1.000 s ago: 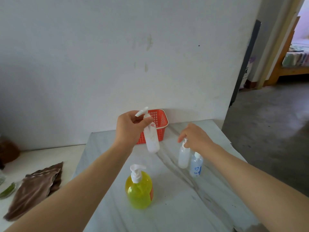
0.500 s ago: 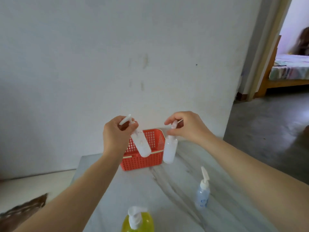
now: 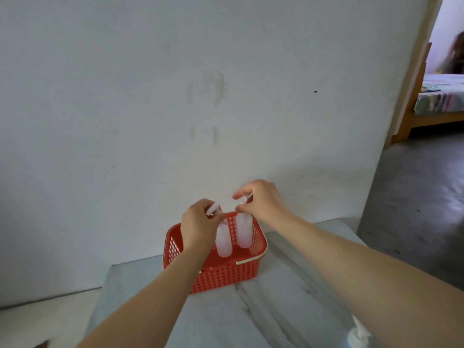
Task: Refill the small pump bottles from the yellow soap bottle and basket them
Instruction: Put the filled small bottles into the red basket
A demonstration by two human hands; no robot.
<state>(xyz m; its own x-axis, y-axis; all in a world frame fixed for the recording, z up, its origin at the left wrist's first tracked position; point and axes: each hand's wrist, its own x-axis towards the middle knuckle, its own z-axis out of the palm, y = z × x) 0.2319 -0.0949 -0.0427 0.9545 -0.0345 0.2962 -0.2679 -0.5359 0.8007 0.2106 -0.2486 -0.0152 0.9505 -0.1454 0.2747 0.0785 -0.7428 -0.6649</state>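
Three pump bottles point(image 3: 223, 241), one basket point(image 3: 226, 275), two hands point(image 3: 198, 223)

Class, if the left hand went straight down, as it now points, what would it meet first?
Likely the floor of the red basket: the left hand holds its small bottle upright over it, though the gap is unclear.

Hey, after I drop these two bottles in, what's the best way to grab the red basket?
Take the pale handle folded along the red basket's near right rim, coming from above on your side. It likely swings up over the open top; the wide mesh walls give one hand little purchase. Lift it level, since the small pump bottles are going in upright.
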